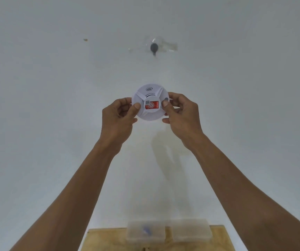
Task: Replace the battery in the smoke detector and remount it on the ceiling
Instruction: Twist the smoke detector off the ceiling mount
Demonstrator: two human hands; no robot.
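Note:
A round white smoke detector with a red and white sticker at its centre sits against the white ceiling in the middle of the view. My left hand grips its left rim, thumb on the face. My right hand grips its right rim, thumb pressed near a small grey button. Both arms reach up from below. Whether the detector is locked to its mount cannot be told.
A dark hook or plug with clear tape around it sticks to the ceiling above the detector. A small brown mark lies further left. At the bottom, two translucent plastic boxes rest on a wooden surface.

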